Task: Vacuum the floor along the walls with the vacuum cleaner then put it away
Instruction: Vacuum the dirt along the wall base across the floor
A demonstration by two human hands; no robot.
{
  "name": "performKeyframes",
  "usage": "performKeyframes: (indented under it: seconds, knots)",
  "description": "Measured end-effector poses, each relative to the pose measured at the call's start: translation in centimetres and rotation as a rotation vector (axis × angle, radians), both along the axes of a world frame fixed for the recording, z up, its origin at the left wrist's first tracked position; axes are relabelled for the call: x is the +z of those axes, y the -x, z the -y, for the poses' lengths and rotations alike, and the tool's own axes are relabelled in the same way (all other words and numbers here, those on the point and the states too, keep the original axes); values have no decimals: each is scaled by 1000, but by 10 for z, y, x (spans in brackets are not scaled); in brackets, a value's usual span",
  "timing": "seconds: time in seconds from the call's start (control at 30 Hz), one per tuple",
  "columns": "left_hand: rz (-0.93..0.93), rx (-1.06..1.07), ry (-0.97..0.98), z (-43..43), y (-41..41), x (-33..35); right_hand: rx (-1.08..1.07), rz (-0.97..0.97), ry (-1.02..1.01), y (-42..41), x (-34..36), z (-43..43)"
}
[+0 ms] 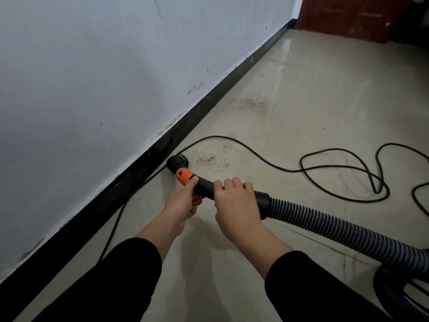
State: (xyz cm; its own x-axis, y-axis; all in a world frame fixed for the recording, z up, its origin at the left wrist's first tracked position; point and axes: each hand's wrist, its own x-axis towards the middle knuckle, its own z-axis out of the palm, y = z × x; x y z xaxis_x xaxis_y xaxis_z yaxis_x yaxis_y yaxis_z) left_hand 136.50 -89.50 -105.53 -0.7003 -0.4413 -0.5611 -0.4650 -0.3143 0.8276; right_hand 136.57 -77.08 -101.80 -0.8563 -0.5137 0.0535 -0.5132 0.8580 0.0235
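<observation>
Black long sleeves (pixel 130 270), bare hands (pixel 234 205) and forearms (pixel 157 228)

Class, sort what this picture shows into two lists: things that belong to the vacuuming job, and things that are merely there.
Job: round black brush nozzle; black handle tube with orange collar; grey ribbed hose; black power cord; brown dirt specks on beige floor; left hand and right hand, both gripping the tube.
Just there: reddish-brown wooden door; scuffed white wall.
</observation>
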Motion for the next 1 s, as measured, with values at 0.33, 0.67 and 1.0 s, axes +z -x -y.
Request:
performKeyframes:
  seconds: [0.33, 0.67, 1.0]
  knots:
    - [-6, -56, -5, -19, -3, 5, -24, -11, -24, -6, 5, -18]
    - [1, -105, -40, -38, -8, 7, -45, -10, -48, -15, 13, -40]
    - [19, -135, -54, -55, -17, 10, -43, -17, -82, -26, 19, -59]
